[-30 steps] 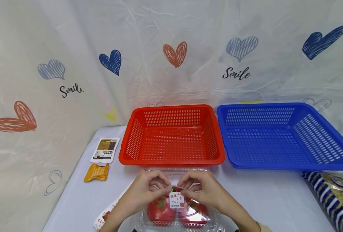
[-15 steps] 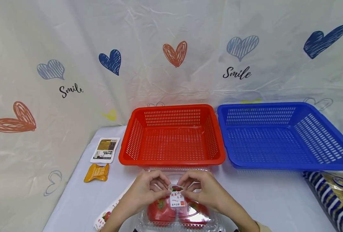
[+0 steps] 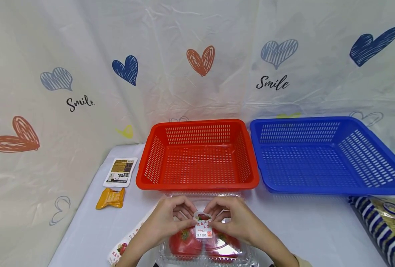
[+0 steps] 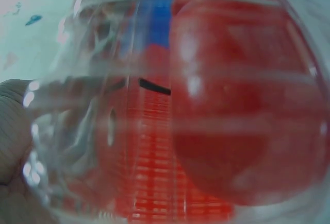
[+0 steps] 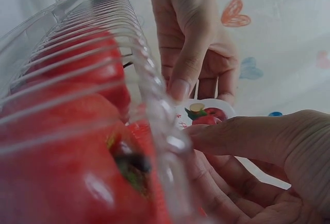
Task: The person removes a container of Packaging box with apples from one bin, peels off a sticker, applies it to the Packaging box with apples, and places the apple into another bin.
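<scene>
Both hands hold one white apple label (image 3: 203,229) by its upper part, over a clear plastic clamshell box (image 3: 204,261). My left hand (image 3: 172,218) pinches the label's left edge between thumb and fingers. On its right edge, my right hand (image 3: 232,218) does the same. Red apples (image 3: 185,244) show through the lid. In the right wrist view, the label (image 5: 209,113) stands out past the box's ridged edge, pinched between the two hands' thumbs and fingers. The left wrist view is filled by the clear box wall and a red apple (image 4: 242,100); the label is hidden there.
Behind the box stands a red basket (image 3: 197,186), with a blue basket (image 3: 304,191) to its right. At left lie a white packet (image 3: 120,172) and an orange packet (image 3: 110,198). A label strip (image 3: 122,248) runs beneath the left forearm. A striped bag (image 3: 389,226) lies at right.
Both hands stay almost still and keep their pinch. More of the label's rounded top, with its apple picture, shows between the fingertips. The head view has shifted slightly.
</scene>
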The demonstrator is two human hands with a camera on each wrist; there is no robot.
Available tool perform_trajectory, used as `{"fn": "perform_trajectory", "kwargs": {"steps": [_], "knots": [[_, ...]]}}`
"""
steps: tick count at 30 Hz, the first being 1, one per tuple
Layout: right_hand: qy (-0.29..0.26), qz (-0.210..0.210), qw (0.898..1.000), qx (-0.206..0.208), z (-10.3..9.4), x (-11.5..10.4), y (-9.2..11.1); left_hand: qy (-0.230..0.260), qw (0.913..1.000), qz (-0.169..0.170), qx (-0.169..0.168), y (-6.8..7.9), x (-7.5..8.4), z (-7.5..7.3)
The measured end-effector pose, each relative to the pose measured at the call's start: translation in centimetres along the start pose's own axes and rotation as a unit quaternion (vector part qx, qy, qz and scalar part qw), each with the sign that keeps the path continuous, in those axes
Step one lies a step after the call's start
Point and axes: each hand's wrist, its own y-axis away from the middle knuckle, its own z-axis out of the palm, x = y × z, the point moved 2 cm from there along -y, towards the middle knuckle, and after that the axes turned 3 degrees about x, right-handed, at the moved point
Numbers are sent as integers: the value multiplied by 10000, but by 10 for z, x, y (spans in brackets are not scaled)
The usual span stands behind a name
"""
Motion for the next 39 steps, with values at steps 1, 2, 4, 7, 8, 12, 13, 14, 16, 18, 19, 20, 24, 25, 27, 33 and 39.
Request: {"fn": "perform_trajectory", "kwargs": {"steps": [1, 2, 4, 7, 8, 12, 13, 14, 16, 18, 19, 20, 24, 25, 27, 33, 39], "knots": [[13, -2, 10000, 2, 0, 0, 0, -14, 10000, -2, -1, 0, 0, 0], [23, -2, 10000, -1, 0, 0, 0, -42, 10000, 4, -3, 0, 0, 0], [25, 14, 10000, -15, 0, -1, 0, -96, 10000, 21, -4, 0, 0, 0], [54, 78, 9999, -34, 0, -1, -1, -163, 9999, 48, -8, -1, 1, 0], [50, 105, 9999, -45, 0, -1, -1, -176, 9998, 56, -14, -1, 1, 0], [63, 168, 9998, -73, 0, -1, -1, -175, 9998, 42, -31, -1, 0, 0], [62, 171, 9998, -78, 0, -1, -1, -177, 9998, 45, -39, -1, 0, 0], [62, 166, 9998, -83, 0, -1, -1, -186, 9998, 53, -43, -1, 0, 1], [56, 146, 9998, -94, 0, -1, -1, -201, 9998, 57, -49, -1, -1, 1], [73, 125, 9998, -98, 0, -1, -2, -230, 9997, 61, -49, -2, -1, 1], [84, 122, 9998, -97, 0, -1, -2, -246, 9997, 55, -47, -2, -1, 1], [105, 108, 9998, -97, 0, -1, -2, -262, 9996, 46, -43, -2, -1, 1], [217, 46, 9997, -70, 1, -1, -3, -313, 9995, 14, -38, -3, -2, 2], [238, 40, 9997, -67, 1, -1, -3, -322, 9995, 10, -40, -3, -2, 2], [282, 16, 9996, -58, 2, -1, -3, -333, 9994, 22, -49, -3, -3, 2], [559, -105, 9984, -59, 4, -2, -4, -409, 9991, 33, -49, -3, -4, 3], [813, -91, 9966, -42, 6, -3, -5, -608, 9981, 18, -62, -5, -4, 4]]}}
